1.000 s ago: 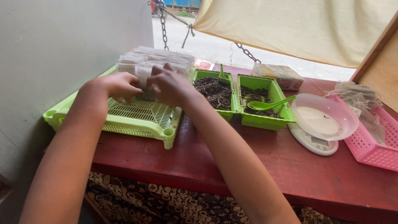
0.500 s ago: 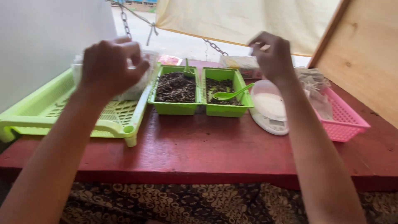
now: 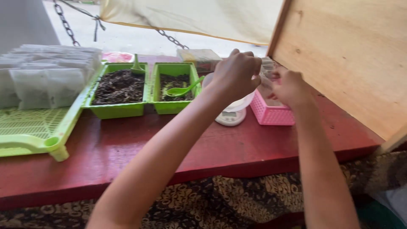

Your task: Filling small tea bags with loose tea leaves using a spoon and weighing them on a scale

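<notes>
- Your left hand (image 3: pixel 235 72) is raised above the pink basket (image 3: pixel 271 113), fingers curled in and pinched on a clear plastic bag (image 3: pixel 266 78).
- Your right hand (image 3: pixel 289 87) is just beside it, over the same basket, fingers closed narrow on the same clear bag; the exact grip is hard to make out.
- The bag sits between both hands, above the basket, close to the wooden board (image 3: pixel 347 55) on the right.
- The small white scale (image 3: pixel 231 115) stands on the red surface (image 3: pixel 127 148) just left of the basket, partly hidden by your left forearm.
- Two green tubs of dark crumbly stuff are left of the scale, touching each other: the left tub (image 3: pixel 118 91) and the right tub (image 3: pixel 174 89).
- A green spoon (image 3: pixel 183 90) lies in the right tub.
- A light green tray (image 3: pixel 38 131) at far left holds rows of filled white packets (image 3: pixel 42 80).
</notes>
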